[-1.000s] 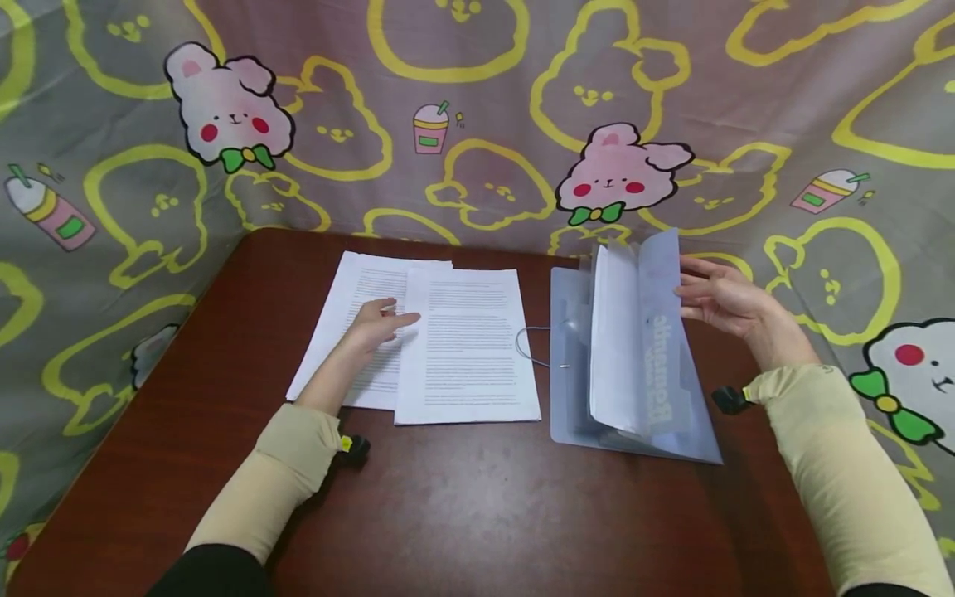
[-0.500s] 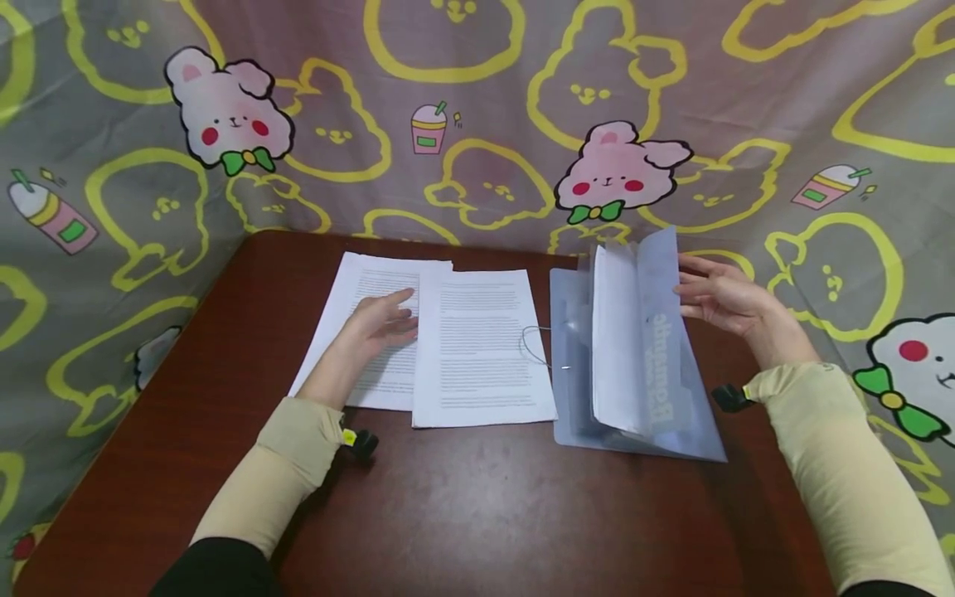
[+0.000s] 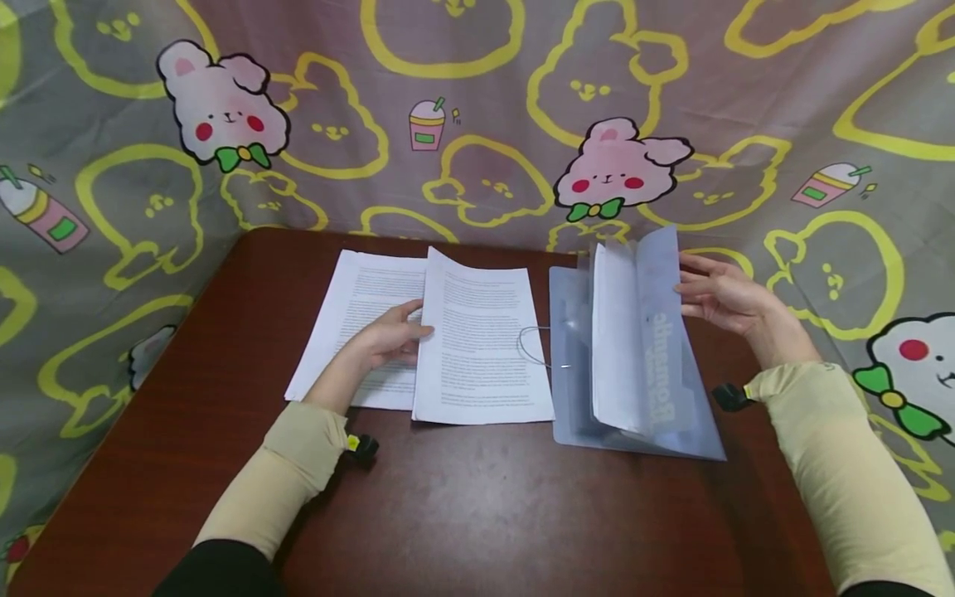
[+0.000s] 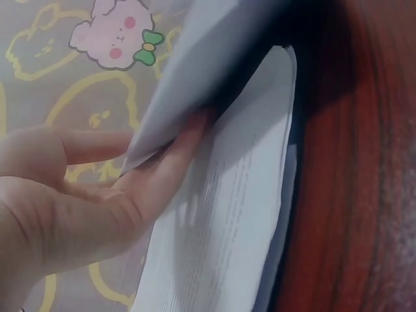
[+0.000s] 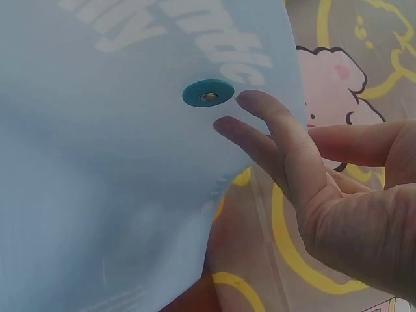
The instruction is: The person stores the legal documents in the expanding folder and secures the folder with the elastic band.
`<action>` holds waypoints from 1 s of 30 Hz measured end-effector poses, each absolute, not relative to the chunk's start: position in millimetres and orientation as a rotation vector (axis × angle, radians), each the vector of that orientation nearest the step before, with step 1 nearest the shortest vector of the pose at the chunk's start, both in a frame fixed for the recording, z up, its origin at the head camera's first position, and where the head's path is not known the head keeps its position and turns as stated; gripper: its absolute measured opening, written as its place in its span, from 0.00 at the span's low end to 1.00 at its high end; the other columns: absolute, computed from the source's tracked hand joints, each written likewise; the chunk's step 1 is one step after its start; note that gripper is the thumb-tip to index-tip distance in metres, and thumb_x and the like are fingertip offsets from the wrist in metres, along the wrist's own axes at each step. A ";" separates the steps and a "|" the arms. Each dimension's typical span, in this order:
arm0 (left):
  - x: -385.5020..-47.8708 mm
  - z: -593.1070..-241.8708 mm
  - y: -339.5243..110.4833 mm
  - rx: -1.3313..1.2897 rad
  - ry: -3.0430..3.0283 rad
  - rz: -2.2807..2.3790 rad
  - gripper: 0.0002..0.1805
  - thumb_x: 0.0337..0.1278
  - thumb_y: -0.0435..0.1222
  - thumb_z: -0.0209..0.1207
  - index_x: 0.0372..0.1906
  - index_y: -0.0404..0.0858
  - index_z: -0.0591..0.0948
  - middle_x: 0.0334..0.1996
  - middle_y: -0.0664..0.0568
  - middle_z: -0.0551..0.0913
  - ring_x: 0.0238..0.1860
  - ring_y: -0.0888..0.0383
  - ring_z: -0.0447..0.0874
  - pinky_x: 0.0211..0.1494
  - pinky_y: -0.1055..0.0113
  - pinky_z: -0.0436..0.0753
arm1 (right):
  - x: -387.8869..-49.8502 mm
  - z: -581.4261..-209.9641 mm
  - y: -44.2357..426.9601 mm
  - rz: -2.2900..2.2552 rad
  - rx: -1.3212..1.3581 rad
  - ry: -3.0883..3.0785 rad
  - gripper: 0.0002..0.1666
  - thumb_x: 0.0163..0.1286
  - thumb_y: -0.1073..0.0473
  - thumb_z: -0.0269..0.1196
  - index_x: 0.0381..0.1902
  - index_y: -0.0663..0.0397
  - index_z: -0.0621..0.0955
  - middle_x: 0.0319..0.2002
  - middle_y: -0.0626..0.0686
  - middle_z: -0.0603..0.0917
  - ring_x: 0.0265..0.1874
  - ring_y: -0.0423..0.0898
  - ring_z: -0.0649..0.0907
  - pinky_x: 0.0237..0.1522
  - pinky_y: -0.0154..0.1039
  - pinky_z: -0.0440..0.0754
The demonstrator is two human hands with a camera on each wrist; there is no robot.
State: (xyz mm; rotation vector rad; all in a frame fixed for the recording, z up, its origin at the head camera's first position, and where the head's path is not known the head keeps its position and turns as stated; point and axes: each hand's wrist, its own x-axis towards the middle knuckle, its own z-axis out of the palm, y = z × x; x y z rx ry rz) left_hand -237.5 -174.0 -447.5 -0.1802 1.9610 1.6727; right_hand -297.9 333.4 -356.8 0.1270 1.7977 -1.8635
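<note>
My left hand [image 3: 388, 338] pinches the left edge of the printed sheets [image 3: 485, 356], thumb on top and fingers underneath. Their far left corner curls up. A second pile of printed sheets [image 3: 373, 381] lies partly under that hand. At the right, a translucent blue-grey folder [image 3: 570, 398] stands partly open with white papers [image 3: 615, 332] inside. The right hand [image 3: 727, 303] holds the edge of its raised cover [image 5: 117, 169]. In the right wrist view two fingers lie against the cover's outside, near a teal button [image 5: 207, 93]; part of that grip is hidden.
A thin cord loop [image 3: 522, 347] runs from the folder over the right edge of the sheets. The dark red-brown table [image 3: 462, 506] extends toward the front. Behind it hangs a patterned cloth [image 3: 492, 108].
The right-hand sheets have shifted right, up to the folder, and their far left corner has risen. The left hand has moved slightly right and now pinches their edge. The right hand stays put.
</note>
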 end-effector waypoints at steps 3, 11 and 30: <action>-235.9 -448.2 -176.2 -0.147 1.958 1.671 0.46 0.80 0.30 0.53 0.92 0.41 0.45 0.60 0.33 0.87 0.36 0.61 0.91 0.41 0.68 0.90 | -297.7 -356.4 333.3 -1.863 0.127 1.798 0.53 0.86 0.72 0.49 0.90 0.48 0.30 0.90 0.59 0.26 0.48 0.29 0.88 0.43 0.34 0.92; -234.1 -446.1 -184.6 -0.151 1.973 1.722 0.45 0.80 0.26 0.53 0.92 0.40 0.46 0.49 0.38 0.90 0.29 0.64 0.90 0.34 0.71 0.90 | -299.7 -356.3 333.7 -1.857 0.125 1.801 0.53 0.86 0.73 0.48 0.90 0.49 0.29 0.90 0.59 0.25 0.47 0.29 0.88 0.42 0.34 0.92; -232.7 -423.1 -203.1 -0.155 2.043 1.865 0.40 0.85 0.29 0.52 0.92 0.46 0.52 0.43 0.53 0.89 0.32 0.67 0.91 0.38 0.72 0.89 | -301.9 -352.8 344.7 -1.940 0.015 1.751 0.51 0.84 0.77 0.48 0.90 0.61 0.33 0.48 0.41 0.92 0.44 0.39 0.92 0.40 0.39 0.94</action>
